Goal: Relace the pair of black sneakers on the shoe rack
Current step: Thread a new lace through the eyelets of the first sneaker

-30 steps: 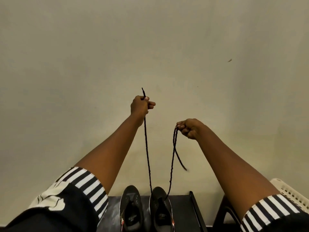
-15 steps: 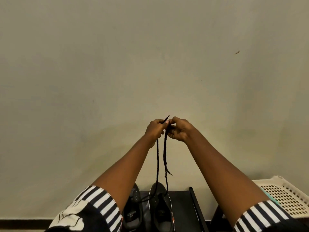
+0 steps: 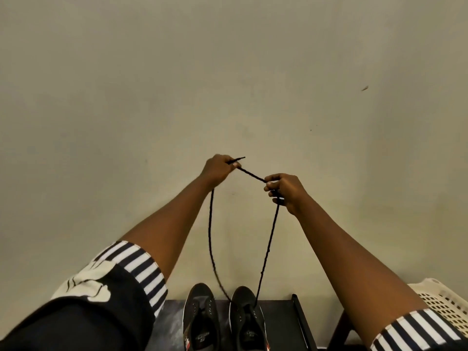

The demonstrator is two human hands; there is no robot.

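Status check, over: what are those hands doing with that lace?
Left hand pinches black lace; right hand grips it, short stretch taut between. Both strands drop to right-hand sneaker on shoe rack. Nothing blocking.

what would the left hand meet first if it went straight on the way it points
Likely the bare wall: the left hand points up and rightward, passing above the right hand; depth is unclear.
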